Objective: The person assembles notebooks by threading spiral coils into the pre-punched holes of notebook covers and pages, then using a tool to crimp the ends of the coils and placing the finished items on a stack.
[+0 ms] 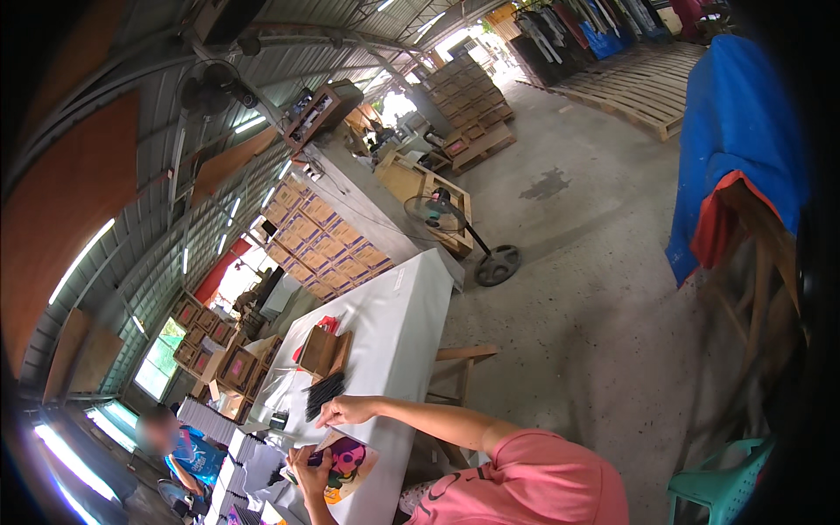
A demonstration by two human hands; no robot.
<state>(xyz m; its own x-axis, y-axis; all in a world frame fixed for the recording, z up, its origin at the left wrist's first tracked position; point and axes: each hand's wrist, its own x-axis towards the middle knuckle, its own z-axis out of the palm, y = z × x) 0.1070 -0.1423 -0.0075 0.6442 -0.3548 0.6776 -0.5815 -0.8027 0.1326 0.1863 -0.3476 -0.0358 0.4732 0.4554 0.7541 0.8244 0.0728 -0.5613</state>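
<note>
On the white-covered table [407,306] lies a colourful printed sheet [354,468] with a pink, yellow and dark picture. My left hand [308,471] is at its left edge, fingers bent and closed on it. Just above the sheet's upper edge, my right hand [346,409] has its fingers drawn together in a pinch; whatever they hold is too small to make out. Right by those fingers lies a bundle of thin black strips [325,394]. Beyond the strips stands a brown cardboard box [318,352], with something red behind it.
Stacks of white booklets [210,423] stand at the left, where a person in a blue shirt [197,455] sits. A black stand fan [497,264] is on the concrete floor past the table. A green plastic chair [726,481] and a blue-draped wooden frame [735,131] are at the right.
</note>
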